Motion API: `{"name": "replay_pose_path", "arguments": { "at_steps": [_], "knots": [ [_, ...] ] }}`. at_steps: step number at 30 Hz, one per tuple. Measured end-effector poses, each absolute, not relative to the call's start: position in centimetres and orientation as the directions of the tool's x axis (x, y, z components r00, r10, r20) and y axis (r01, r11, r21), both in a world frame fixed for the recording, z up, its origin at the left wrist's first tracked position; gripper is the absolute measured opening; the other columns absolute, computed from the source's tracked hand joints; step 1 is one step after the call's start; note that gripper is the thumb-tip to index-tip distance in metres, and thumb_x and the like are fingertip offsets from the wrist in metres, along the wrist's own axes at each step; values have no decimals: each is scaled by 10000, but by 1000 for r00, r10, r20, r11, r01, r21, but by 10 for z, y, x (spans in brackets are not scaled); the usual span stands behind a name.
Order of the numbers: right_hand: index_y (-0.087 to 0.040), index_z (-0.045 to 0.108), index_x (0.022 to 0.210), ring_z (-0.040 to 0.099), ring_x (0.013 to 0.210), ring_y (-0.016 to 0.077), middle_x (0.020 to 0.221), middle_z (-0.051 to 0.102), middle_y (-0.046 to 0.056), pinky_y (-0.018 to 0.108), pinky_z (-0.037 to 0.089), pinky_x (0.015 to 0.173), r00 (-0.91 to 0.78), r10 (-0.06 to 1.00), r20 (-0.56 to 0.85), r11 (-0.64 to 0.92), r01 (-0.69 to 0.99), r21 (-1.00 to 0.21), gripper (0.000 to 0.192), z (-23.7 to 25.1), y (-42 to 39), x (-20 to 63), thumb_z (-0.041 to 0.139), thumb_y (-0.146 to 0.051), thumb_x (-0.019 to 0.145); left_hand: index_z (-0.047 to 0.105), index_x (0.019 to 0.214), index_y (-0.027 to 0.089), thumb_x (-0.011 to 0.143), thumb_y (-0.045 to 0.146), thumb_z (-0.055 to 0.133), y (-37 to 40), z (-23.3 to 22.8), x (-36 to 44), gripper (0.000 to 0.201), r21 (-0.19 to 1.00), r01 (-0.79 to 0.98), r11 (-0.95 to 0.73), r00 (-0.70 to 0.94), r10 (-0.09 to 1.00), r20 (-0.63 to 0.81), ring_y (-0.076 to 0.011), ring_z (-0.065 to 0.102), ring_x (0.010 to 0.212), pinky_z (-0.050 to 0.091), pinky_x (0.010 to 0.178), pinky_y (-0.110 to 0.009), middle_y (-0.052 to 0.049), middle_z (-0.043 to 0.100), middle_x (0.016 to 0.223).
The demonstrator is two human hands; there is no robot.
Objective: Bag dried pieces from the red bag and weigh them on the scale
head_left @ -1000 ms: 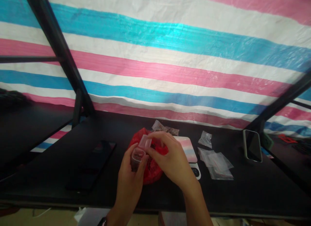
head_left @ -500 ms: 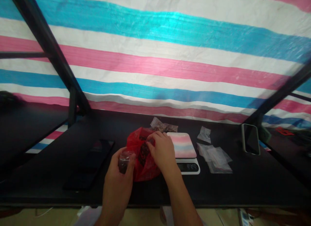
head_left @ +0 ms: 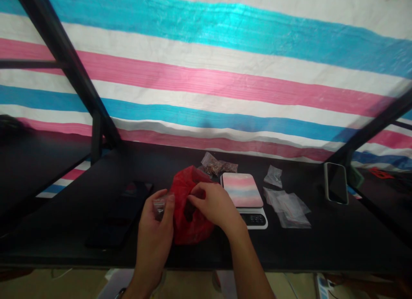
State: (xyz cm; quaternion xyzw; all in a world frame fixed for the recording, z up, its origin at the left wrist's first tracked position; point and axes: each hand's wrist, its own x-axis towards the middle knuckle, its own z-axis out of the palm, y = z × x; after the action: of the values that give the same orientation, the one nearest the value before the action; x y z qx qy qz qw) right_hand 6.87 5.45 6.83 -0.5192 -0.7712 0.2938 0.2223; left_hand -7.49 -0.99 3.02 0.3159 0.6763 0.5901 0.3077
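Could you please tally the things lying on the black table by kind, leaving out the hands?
Red plastic bag: 1
Small clear bag held in the left hand: 1
Clear bag with brown contents: 1
Empty clear bags: 1 single, 1 pile, number unclear
Kitchen scale: 1
Phones: 2
Total: 7 things, plus the pile

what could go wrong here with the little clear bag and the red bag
The left hand pinches the small clear bag only at its top, so it might slip or tip while the right hand digs in the red bag. The red bag slumps unsupported; contents may spill onto the black table. Loose empty bags beside the scale could be brushed off.
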Motion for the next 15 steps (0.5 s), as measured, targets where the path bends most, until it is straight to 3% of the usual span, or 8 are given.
{"name": "replay_pose_path", "arguments": {
  "at_steps": [3, 8, 11, 15],
  "knots": [
    [-241, 822, 924, 745, 874, 181, 952, 839, 6, 278, 472, 779, -411, 911, 34, 320, 653, -687, 67, 70, 52, 68, 759, -250, 945, 684, 1183, 215, 764, 670, 788, -8, 26, -75, 627, 994, -79, 72, -607, 788, -106, -211, 707, 801, 578, 677, -301, -25, 741, 907],
    [-228, 818, 1004, 722, 1023, 237, 1072, 811, 70, 341, 469, 895, -353, 933, 72, 340, 797, -498, 113, 69, 50, 57, 742, -306, 972, 701, 1166, 217, 783, 584, 837, -6, 22, -74, 548, 968, -249, 16, -605, 778, -168, -123, 639, 651, 528, 564, -202, 26, 704, 815],
    [-240, 818, 1015, 724, 1047, 246, 1075, 811, 71, 360, 461, 930, -358, 932, 50, 341, 826, -449, 134, 70, 49, 55, 722, -329, 989, 719, 1126, 216, 867, 457, 810, -6, 28, -72, 365, 945, -328, 11, -609, 762, -220, -105, 667, 655, 542, 570, -170, 24, 728, 844],
    [-240, 825, 1016, 740, 1043, 245, 1067, 829, 69, 339, 459, 878, -387, 922, 8, 344, 811, -473, 144, 74, 47, 57, 720, -333, 983, 724, 1059, 193, 978, 231, 660, -5, 43, -69, 109, 881, -472, 29, -597, 725, -344, -108, 680, 589, 547, 522, -171, 4, 743, 812]
  ]
}}
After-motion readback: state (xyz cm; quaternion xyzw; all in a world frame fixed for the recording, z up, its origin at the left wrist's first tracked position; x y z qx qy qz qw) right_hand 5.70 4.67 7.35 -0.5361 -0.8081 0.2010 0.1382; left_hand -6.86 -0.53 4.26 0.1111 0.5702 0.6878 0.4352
